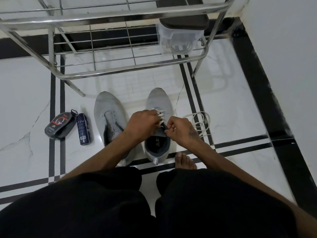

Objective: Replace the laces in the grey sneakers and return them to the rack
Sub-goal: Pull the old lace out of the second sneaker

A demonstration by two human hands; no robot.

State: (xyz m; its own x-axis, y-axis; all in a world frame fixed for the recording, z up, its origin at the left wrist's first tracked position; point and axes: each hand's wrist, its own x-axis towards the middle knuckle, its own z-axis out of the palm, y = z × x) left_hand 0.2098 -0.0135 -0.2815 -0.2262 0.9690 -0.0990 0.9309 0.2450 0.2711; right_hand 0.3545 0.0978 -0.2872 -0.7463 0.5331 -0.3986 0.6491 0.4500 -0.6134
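Note:
Two grey sneakers stand side by side on the tiled floor in front of a steel rack (pixel 120 73). The left sneaker (pixel 108 110) has bare eyelets and no lace. The right sneaker (pixel 159 102) carries a white lace (pixel 159 113) through its upper eyelets. My left hand (pixel 142 124) lies over the lace rows with fingers curled on the lace. My right hand (pixel 180 129) pinches the lace beside the dark tongue. A loose white lace (pixel 200 122) lies coiled on the floor to the right of that sneaker.
A dark spray can (pixel 83 128) and a black packaged item (pixel 60 126) lie on the floor left of the sneakers. A clear plastic box (pixel 178 40) with a dark lid sits on the rack's lower shelf. My bare foot (pixel 184 160) rests near the right sneaker's heel. A wall stands to the right.

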